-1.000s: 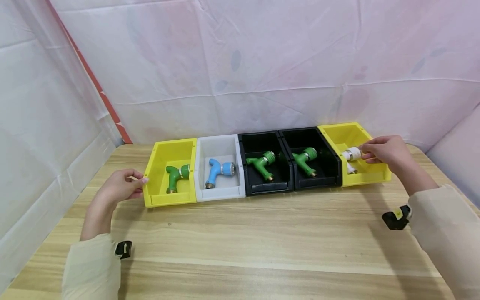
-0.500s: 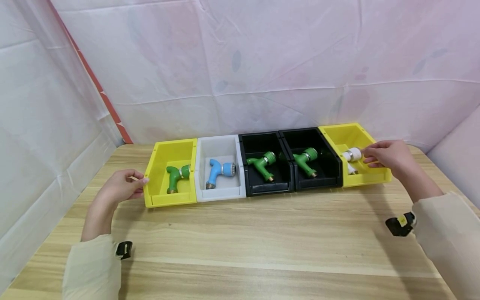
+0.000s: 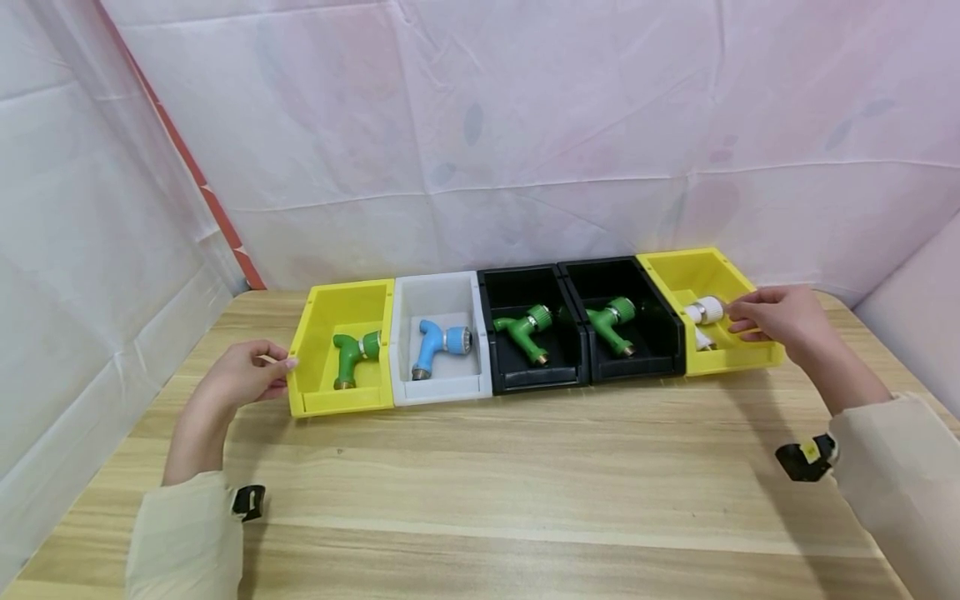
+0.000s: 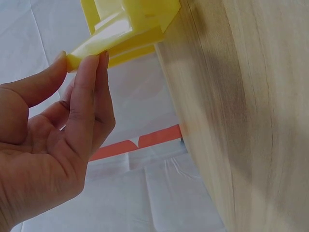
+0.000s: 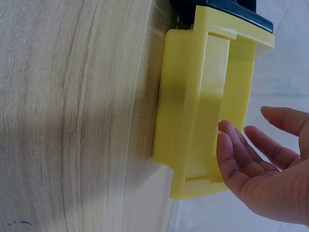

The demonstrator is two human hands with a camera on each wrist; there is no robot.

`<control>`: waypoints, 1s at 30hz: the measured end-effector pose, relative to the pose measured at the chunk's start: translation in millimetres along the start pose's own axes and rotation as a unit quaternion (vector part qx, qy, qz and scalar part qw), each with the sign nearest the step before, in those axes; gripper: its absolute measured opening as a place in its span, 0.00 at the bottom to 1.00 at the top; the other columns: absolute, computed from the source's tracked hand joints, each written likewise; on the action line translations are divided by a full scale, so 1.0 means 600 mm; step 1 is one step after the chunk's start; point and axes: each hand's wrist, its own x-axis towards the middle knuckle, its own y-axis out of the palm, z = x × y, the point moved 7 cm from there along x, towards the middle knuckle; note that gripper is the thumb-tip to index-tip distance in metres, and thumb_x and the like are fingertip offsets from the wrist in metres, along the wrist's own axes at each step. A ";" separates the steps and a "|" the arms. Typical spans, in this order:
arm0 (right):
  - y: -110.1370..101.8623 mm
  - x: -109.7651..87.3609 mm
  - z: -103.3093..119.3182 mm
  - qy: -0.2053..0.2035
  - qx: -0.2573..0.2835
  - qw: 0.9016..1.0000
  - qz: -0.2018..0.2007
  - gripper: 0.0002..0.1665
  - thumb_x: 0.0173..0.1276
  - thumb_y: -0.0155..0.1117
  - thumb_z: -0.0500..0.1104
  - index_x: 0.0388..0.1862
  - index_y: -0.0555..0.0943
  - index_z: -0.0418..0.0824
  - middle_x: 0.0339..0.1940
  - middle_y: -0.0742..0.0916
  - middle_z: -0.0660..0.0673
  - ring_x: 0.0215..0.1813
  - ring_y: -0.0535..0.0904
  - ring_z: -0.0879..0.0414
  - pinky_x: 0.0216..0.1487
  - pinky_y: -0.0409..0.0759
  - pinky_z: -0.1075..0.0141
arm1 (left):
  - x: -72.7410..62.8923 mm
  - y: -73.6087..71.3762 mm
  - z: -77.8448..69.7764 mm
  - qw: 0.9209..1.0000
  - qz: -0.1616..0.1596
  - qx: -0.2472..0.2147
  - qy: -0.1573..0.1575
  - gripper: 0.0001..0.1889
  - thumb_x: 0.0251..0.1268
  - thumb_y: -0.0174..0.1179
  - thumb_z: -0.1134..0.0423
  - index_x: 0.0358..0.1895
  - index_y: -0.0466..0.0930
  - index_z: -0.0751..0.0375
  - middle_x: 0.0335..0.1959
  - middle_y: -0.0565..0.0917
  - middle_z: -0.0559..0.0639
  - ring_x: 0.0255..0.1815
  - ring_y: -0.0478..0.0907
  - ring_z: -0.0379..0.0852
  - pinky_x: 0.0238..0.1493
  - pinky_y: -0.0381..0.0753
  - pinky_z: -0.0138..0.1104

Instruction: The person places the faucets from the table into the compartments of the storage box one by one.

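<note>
In the head view my left hand (image 3: 243, 372) pinches the left rim of the leftmost yellow bin (image 3: 296, 379), thumb and fingertips on its edge in the left wrist view. A green tap (image 3: 348, 358) lies in that bin. At the far right, my right hand (image 3: 783, 321) hovers over the side of the other yellow bin (image 3: 735, 360), thumb apart from the relaxed fingers and nothing between them. Beside its fingertips a white tap (image 3: 703, 312) lies in this bin, while the right wrist view shows the hand (image 5: 270, 164) overlapping the bin's opening.
Between the yellow bins stand a white bin (image 3: 442, 392) with a blue tap (image 3: 431, 343) and two black bins, each with a green tap (image 3: 525, 329). The bins form one row on the wooden table (image 3: 480, 483). Pale cloth (image 3: 525, 125) hangs behind.
My right hand has drawn slightly right and towards me, its fingertips coming away from the white tap, and the fingers have loosened. The left hand keeps its grip on the bin's rim.
</note>
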 end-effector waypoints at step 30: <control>0.016 -0.024 -0.009 -0.002 -0.013 1.000 0.016 0.29 0.69 0.52 0.46 0.54 0.67 0.19 0.28 0.81 0.53 0.28 0.78 0.63 0.33 0.81 0.66 | -0.008 0.001 -0.007 0.999 -0.030 0.045 0.008 0.15 0.68 0.51 0.63 0.46 0.69 0.75 0.32 0.73 0.60 0.32 0.75 0.50 0.36 0.81 0.37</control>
